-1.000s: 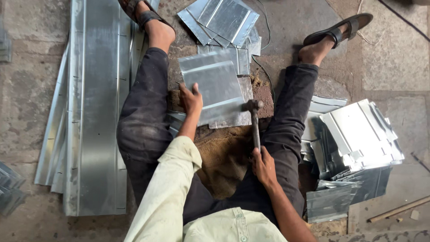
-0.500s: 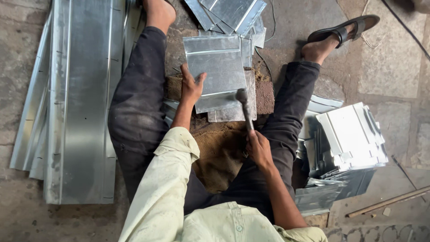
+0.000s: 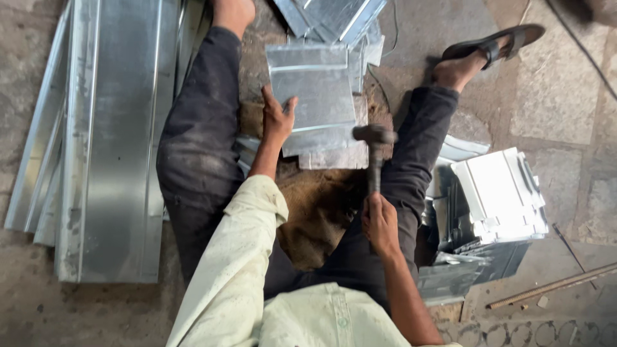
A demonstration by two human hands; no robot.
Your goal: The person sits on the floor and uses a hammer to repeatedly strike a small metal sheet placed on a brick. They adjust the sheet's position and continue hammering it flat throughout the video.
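I sit on the ground with my legs spread. Between them lies a bent galvanised sheet-metal piece [image 3: 318, 96] on a dark block. My left hand [image 3: 277, 119] presses flat on the piece's left edge, fingers apart. My right hand [image 3: 380, 222] grips the handle of a hammer [image 3: 374, 144], whose head hovers by the piece's lower right corner.
Long folded metal channels [image 3: 109, 141] lie on the floor to my left. A stack of finished bent pieces [image 3: 498, 199] sits by my right leg. More cut sheets [image 3: 334, 16] lie beyond the work piece. A thin rod [image 3: 553, 286] lies at the lower right.
The hammer head has swung from the piece's right edge back toward its lower right corner. My left hand stays on the sheet. The view has shifted slightly.
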